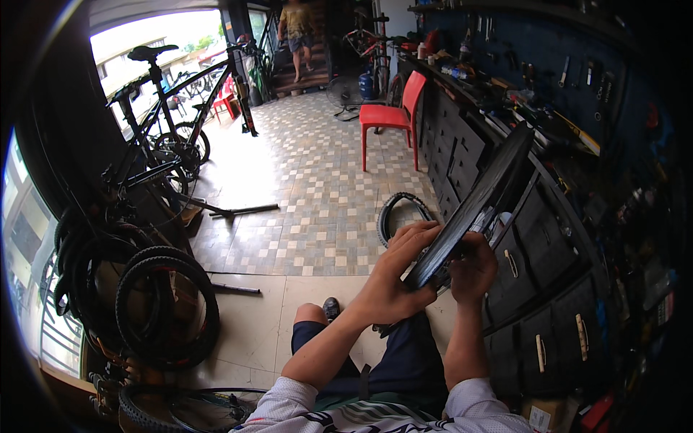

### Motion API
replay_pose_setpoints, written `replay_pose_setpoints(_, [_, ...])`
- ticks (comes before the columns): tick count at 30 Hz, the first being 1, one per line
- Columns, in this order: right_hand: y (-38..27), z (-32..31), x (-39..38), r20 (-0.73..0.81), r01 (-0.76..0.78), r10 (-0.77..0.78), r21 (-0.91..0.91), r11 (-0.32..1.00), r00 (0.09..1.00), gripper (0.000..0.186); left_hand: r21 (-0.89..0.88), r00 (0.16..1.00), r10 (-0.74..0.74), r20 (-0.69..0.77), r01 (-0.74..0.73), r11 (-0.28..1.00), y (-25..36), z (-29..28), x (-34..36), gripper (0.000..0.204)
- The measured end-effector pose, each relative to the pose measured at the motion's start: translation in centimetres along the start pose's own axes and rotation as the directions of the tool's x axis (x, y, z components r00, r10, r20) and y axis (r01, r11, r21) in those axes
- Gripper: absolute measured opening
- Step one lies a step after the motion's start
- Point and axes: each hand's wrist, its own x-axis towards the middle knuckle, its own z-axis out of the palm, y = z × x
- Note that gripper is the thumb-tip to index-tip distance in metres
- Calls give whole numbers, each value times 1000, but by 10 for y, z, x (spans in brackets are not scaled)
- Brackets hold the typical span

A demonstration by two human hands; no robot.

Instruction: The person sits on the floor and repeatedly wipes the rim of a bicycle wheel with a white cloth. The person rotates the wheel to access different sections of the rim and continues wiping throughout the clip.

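Observation:
A black bicycle wheel rim (468,195), seen nearly edge-on with a greyish band along its face, is held tilted above my lap at the right of centre. My left hand (397,270) grips its lower end from the left side, fingers bent over it. My right hand (471,267) is curled at its right side, just beyond the band, its fingertips partly hidden by the rim. Below, a loose tyre (386,224) lies on the tiled floor, partly behind the rim and my left hand.
A red chair (382,115) stands by a long workbench (462,148) of dark drawers with tools along the right wall. Bicycles (162,123) and piled tyres (130,281) line the left. A person (296,32) is on the stairs at the back, near a fan (343,94).

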Motion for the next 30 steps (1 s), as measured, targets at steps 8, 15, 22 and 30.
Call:
replay_pose_setpoints(8, [10, -10, -13, 31, 17, -15, -65, 998, 999, 53, 37, 1000, 13, -20, -13, 999, 7, -3, -1, 78])
replay_pose_setpoints(15, [6, -2, -9, -5, 33, -34, -104, 994, 999, 37, 48, 999, 14, -30, -13, 999, 6, -1, -1, 80])
replay_pose_setpoints(22, [7, 8, 6, -199, -66, 64, -4, 998, 978, 25, 120, 999, 2, -39, 3, 993, 3, -3, -3, 78])
replay_pose_setpoints(30, [3, 7, 1, 20, 20, -18, -76, 997, 1000, 43, 44, 999, -10, -39, 12, 999, 1, -5, -2, 78])
